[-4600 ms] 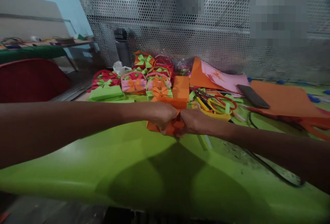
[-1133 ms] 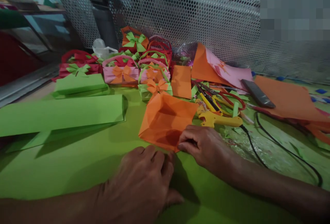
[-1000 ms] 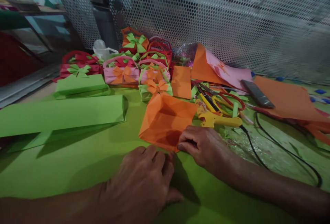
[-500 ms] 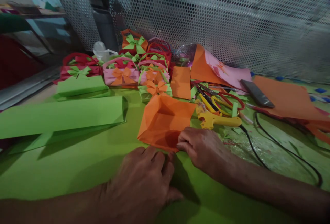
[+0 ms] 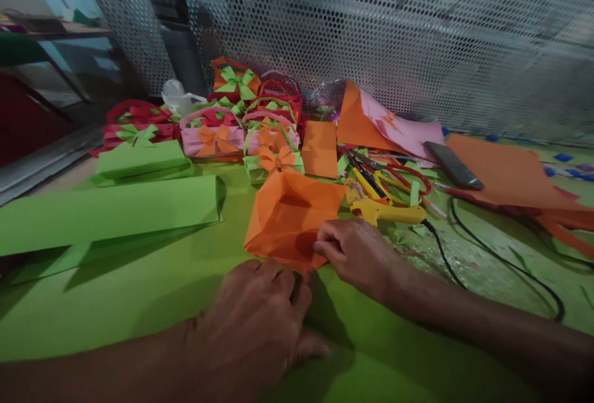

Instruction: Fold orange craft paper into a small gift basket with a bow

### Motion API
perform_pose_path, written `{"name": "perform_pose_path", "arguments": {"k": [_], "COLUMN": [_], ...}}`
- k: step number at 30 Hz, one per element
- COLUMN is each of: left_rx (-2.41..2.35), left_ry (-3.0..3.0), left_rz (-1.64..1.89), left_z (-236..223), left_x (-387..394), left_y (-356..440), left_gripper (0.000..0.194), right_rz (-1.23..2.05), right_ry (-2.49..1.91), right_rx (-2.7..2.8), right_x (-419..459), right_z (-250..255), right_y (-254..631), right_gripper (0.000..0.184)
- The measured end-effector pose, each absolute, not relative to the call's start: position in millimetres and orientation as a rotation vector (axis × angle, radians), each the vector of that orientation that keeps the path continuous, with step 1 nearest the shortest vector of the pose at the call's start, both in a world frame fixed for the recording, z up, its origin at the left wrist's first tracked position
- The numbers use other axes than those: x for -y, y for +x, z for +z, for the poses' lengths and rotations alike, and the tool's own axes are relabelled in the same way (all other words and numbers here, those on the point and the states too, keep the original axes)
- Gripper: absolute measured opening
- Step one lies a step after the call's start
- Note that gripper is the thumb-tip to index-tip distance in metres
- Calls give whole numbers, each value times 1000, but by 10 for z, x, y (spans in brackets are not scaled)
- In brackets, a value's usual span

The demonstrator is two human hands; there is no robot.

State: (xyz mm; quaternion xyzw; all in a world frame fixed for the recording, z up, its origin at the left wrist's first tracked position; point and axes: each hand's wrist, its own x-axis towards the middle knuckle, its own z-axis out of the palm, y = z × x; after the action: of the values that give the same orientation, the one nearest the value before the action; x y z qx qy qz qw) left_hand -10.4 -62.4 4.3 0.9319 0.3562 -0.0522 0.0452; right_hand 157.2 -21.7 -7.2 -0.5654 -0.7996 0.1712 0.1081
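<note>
Pinching an orange paper box on the green table, in front of small paper baskets.
Has thumb and forefinger of the right hand closed on its near right corner; rests the left hand palm down at the near edge, with fingers loosely curled and thumb apart, any grip hidden. Shows a yellow glue gun just right of the box.

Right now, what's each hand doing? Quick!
Left hand: open, fingertips at the near edge of the orange paper.
Right hand: closed, pinching that paper.
</note>
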Motion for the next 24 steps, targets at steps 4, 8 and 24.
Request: {"name": "perform_pose_path", "arguments": {"k": [4, 8, 24], "left_rx": [-1104, -1104, -981], "left_ry": [2882, 2907, 3023], "left_rz": [-57, -29, 18], "left_z": [5, -14, -52], "left_x": [635, 641, 589], "left_y": [-121, -130, -149], "left_gripper": [50, 49, 49], "right_rz": [633, 706, 907], "right_ry": [-1537, -1568, -1681], "right_rx": [2294, 2327, 2476], "right_x": [227, 267, 100], "right_z": [3, 61, 73], "right_y": [1631, 1636, 1623], "right_gripper": [16, 13, 7]}}
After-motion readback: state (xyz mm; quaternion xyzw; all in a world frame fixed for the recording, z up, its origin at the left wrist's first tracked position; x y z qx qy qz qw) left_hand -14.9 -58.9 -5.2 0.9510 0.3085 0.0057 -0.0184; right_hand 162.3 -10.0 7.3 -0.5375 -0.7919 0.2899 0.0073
